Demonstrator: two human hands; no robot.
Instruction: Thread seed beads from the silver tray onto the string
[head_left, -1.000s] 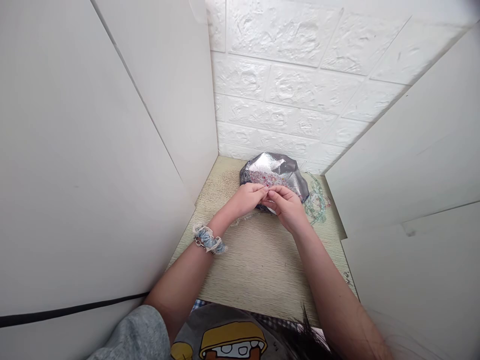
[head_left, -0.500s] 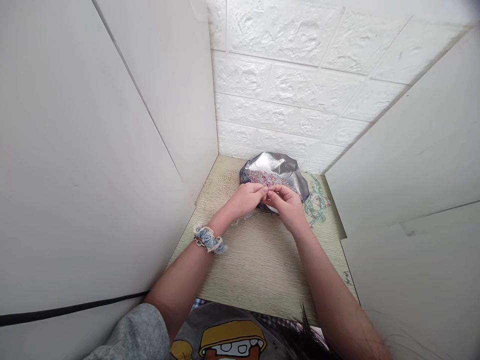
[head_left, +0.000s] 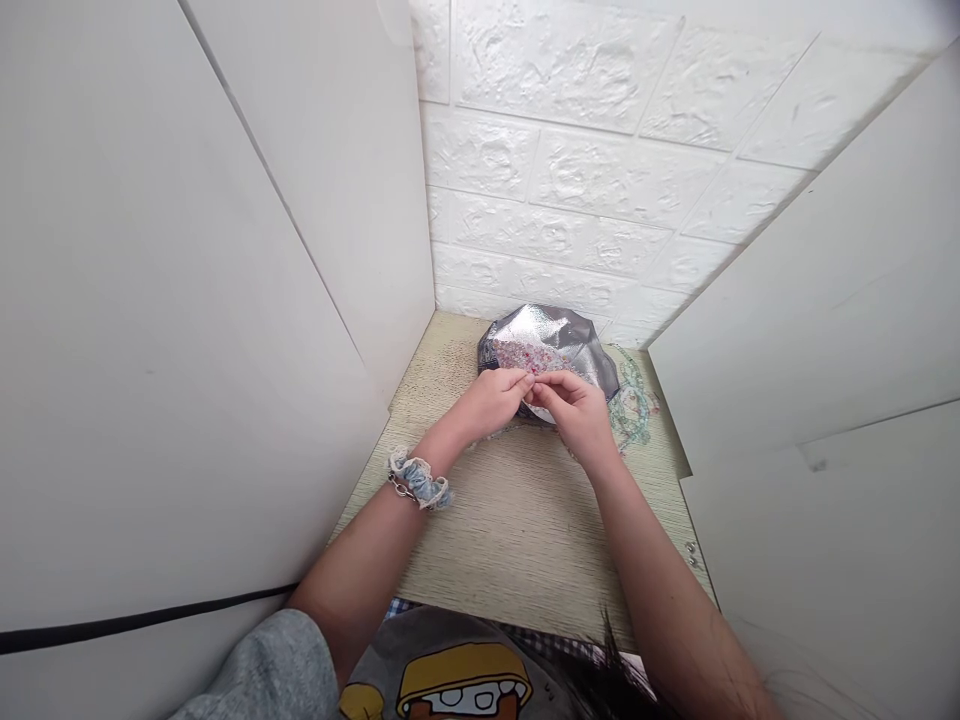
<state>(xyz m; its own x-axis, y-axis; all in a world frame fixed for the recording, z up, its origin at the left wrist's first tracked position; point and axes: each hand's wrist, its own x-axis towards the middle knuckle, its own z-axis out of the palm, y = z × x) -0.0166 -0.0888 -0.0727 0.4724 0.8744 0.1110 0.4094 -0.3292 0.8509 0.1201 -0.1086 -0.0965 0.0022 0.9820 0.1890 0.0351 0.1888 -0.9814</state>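
A silver-lined bag (head_left: 592, 350) lies open against the wall, with a heap of small pink, red and clear beads (head_left: 529, 356) in it. Over the bag's near edge, my left hand (head_left: 498, 397) and my right hand (head_left: 576, 408) meet at the fingertips. Thumb and forefinger are pinched together on both. Whatever lies between the fingertips is too small to make out. Part of a strand of beads shows beneath my hands. To the right of the bag lie tangled strands of green and clear beads (head_left: 636, 405).
A pale wood-grain table top (head_left: 517, 530) stands between white panels on the left (head_left: 300, 330) and right (head_left: 810, 350). A white brick-patterned wall (head_left: 555, 230) closes the back. Small shiny pieces (head_left: 691, 553) lie near the right edge. A scrunchie (head_left: 421, 482) and chain bracelet circle my left wrist.
Hardly anything differs. My hands stay pinched together in the same place over the bag, with only a very slight shift of the fingers and the view.
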